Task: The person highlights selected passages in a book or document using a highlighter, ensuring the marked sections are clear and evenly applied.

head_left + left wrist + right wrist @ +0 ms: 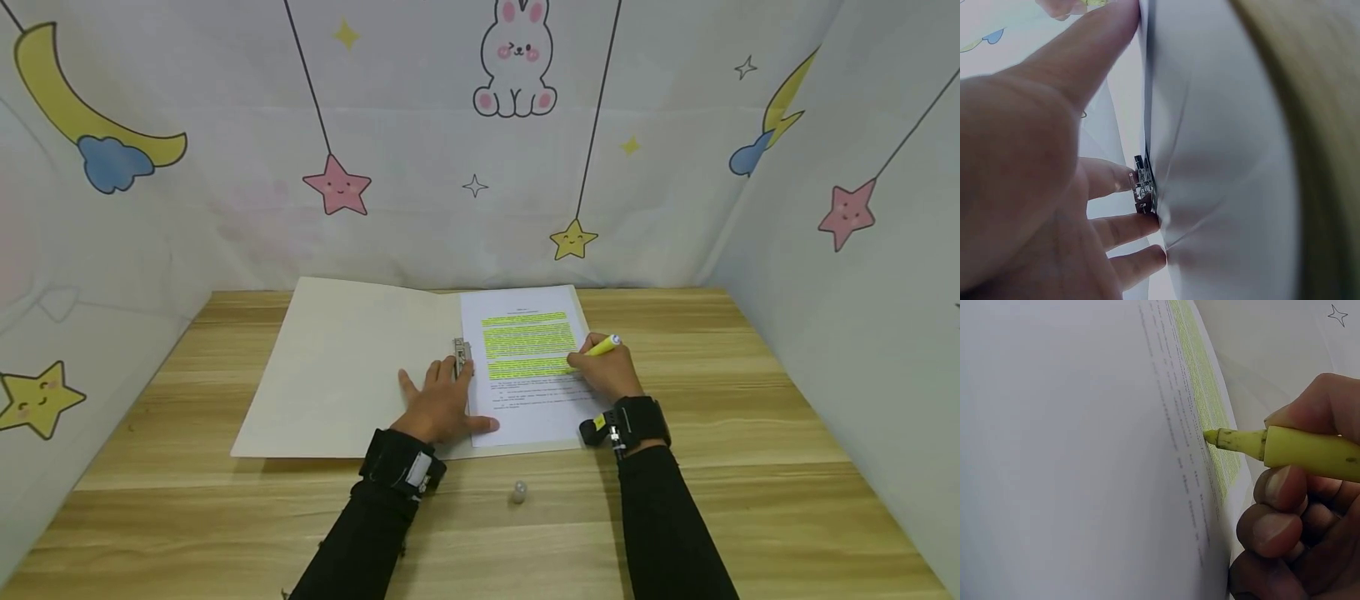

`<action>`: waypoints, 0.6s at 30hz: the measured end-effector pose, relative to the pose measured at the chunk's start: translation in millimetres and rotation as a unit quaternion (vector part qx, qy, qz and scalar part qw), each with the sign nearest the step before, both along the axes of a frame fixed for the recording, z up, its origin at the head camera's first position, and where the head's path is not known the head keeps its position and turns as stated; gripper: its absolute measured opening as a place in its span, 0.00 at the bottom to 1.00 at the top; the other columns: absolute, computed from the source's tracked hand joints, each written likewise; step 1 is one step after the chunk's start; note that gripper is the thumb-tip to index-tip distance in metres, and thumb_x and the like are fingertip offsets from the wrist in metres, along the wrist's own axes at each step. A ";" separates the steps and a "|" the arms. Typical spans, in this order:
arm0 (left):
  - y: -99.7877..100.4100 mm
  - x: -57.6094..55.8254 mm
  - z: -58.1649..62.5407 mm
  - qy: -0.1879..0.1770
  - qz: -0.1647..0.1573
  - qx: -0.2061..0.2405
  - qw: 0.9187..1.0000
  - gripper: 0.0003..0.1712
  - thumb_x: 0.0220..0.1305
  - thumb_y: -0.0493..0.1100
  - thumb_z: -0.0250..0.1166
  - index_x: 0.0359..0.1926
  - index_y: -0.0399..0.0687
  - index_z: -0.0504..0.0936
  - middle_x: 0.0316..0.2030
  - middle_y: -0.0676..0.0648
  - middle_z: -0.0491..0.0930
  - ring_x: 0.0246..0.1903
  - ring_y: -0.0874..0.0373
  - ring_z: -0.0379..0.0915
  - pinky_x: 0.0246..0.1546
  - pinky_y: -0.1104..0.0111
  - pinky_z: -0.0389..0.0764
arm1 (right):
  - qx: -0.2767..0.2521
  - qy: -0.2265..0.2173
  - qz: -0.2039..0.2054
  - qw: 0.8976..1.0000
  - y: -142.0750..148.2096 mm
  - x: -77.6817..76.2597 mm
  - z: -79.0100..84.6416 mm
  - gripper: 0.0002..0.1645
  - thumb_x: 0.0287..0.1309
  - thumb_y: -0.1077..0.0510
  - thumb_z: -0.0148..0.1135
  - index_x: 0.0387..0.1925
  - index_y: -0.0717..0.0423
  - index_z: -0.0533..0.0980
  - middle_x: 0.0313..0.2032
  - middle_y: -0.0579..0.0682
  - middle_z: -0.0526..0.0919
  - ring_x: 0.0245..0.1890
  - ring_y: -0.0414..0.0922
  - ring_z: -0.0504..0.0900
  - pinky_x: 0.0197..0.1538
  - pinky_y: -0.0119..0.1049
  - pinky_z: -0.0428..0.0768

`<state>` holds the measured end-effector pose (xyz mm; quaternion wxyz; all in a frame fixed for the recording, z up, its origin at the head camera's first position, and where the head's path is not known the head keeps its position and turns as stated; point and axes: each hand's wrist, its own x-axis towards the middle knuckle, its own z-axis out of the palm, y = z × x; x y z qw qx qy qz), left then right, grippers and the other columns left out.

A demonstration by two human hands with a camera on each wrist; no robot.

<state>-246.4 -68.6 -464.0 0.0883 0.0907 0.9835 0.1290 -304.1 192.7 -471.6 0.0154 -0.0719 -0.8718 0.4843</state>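
Observation:
A printed sheet point(528, 421) lies on the right side of an open white folder point(352, 367), its upper paragraphs covered in yellow highlighting. My right hand point(609, 372) grips a yellow highlighter point(1310, 450) between thumb and fingers. In the right wrist view the highlighter's tip meets the paper at the edge of the yellow lines. My left hand point(438, 408) is spread flat over the folder's middle, thumb on the sheet's lower left edge. Its fingertips lie around the metal clip point(1142, 187) at the folder's spine.
A small round whitish object point(518, 492) sits on the wooden table point(750, 467) in front of the folder. Fabric walls point(420, 242) printed with stars, moons and a rabbit enclose the back and both sides. Each wrist wears a black strap point(643, 421) with a camera.

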 end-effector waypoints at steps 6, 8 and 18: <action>-0.2 -0.1 0.0 0.003 -0.002 -0.001 1.000 0.63 0.49 0.72 0.70 0.77 0.48 0.55 0.76 0.37 0.51 0.75 0.38 0.43 0.66 0.25 0.38 | -0.001 -0.003 0.002 1.000 0.2 0.2 2.0 0.14 0.52 0.60 0.66 0.19 0.55 0.70 0.27 0.50 0.75 0.27 0.45 0.74 0.24 0.32 0.67; -0.3 0.2 0.7 0.004 -0.002 0.000 1.000 0.62 0.49 0.72 0.70 0.77 0.48 0.55 0.76 0.36 0.52 0.75 0.38 0.44 0.66 0.25 0.38 | -0.001 -0.003 0.003 1.000 0.0 -0.1 2.3 0.14 0.52 0.60 0.66 0.19 0.55 0.70 0.26 0.50 0.75 0.26 0.45 0.73 0.24 0.32 0.67; 0.3 0.0 -0.5 0.003 -0.001 -0.001 1.000 0.62 0.49 0.72 0.70 0.77 0.48 0.55 0.76 0.37 0.52 0.75 0.38 0.44 0.66 0.25 0.38 | -0.008 -0.005 -0.005 1.000 2.3 1.4 1.3 0.14 0.52 0.61 0.65 0.18 0.55 0.69 0.32 0.53 0.79 0.29 0.47 0.75 0.25 0.33 0.68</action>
